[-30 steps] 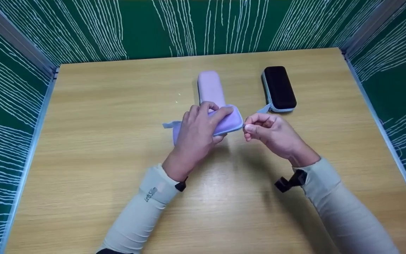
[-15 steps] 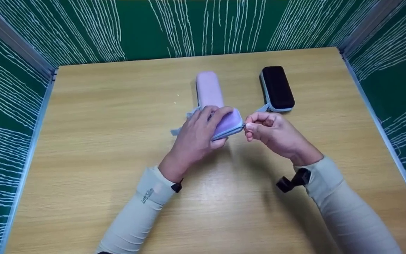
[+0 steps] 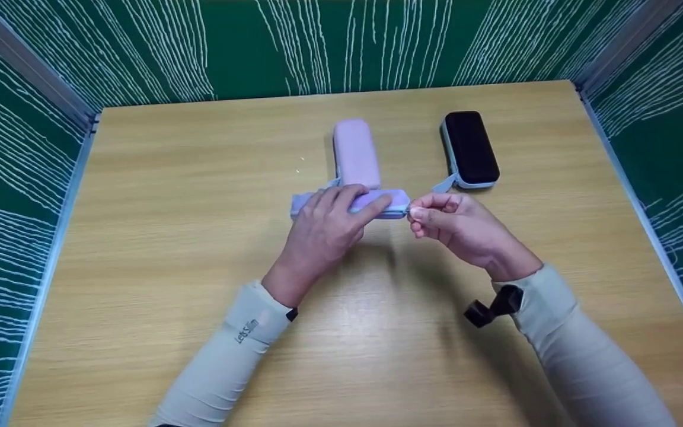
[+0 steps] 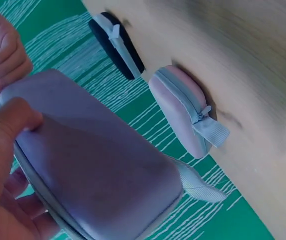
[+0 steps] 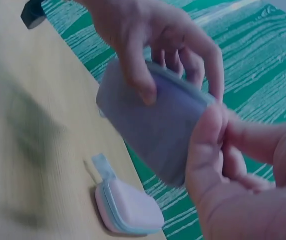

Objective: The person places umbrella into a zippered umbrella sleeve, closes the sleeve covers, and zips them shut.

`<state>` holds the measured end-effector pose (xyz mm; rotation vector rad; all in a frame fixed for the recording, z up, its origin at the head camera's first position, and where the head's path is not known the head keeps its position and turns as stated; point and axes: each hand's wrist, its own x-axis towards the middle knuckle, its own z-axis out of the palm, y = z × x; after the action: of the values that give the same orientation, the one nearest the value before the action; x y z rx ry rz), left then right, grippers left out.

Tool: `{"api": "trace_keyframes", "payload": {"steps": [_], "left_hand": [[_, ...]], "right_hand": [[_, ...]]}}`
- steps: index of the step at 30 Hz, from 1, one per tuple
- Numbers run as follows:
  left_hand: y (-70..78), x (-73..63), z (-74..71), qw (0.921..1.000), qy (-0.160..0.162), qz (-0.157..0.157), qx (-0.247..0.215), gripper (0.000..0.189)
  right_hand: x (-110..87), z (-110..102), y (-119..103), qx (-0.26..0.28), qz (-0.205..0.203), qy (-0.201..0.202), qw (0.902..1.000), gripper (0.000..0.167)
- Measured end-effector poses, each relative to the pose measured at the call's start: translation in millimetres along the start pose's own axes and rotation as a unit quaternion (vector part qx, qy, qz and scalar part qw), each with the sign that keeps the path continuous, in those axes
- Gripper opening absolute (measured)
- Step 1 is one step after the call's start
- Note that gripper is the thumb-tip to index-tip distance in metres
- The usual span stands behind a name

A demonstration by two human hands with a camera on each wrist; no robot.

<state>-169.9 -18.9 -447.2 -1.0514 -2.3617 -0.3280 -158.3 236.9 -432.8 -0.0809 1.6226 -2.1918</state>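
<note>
My left hand (image 3: 324,228) grips a lavender zip case (image 3: 399,197) across its middle, thumb on one broad face and fingers behind, as the left wrist view shows. The case is held above the table, tipped so its light-blue zip edge faces me in the head view. A light-blue fabric tab (image 4: 200,182) sticks out from its far end. At the case's right end, my right hand (image 3: 463,231) pinches the zipper pull between thumb and index finger; the pull is mostly hidden by the fingertips. In the right wrist view, both hands meet around the lavender case (image 5: 165,132).
Just behind the held case lies a pink zip case (image 3: 356,154) with a light-blue zip and tab. A black zip case (image 3: 470,145) rests farther right, its light-blue tab (image 3: 444,184) close to my right hand. Green walls with white streaks border the wooden table (image 3: 199,178).
The lavender case has tilted in my left hand, so its broad top now looks narrower and its zip edge shows. The right hand stays at the same end, still pinching.
</note>
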Motion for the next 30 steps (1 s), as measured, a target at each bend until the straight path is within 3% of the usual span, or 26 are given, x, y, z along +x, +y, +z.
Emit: {"api": "trace_keyframes", "payload": {"steps": [5,9,13,19,23,26,30], "left_hand": [[8.7,3.0,0.6,0.9975,-0.003,-0.002,0.070,0.044],[14.0,3.5,5.2,0.9963,-0.023,-0.020,0.080,0.046],[12.6,-4.4,13.0,0.9973,-0.050,-0.031,0.044,0.052],[6.4,-14.6,20.2,0.9972,-0.051,-0.031,-0.044,0.047],[6.4,-19.8,22.5,0.9922,-0.083,-0.041,-0.083,0.067],[8.3,-22.8,26.4,0.9923,-0.096,-0.044,-0.065,0.075],[11.3,-24.6,33.4,0.9970,-0.069,-0.036,-0.002,0.066]], "right_hand": [[-0.4,9,2,0.005,-0.011,0.079,0.9968,0.010],[0.3,10,6,0.028,-0.012,0.100,0.9945,0.009],[0.9,7,13,0.026,-0.005,0.075,0.9969,0.012],[1.3,0,19,0.011,-0.007,0.030,0.9995,0.016],[0.4,-2,21,-0.018,0.001,0.014,0.9998,0.015],[0.3,-3,21,-0.036,0.007,0.014,0.9992,0.012],[0.1,-4,22,-0.076,0.022,0.037,0.9961,0.006]]}}
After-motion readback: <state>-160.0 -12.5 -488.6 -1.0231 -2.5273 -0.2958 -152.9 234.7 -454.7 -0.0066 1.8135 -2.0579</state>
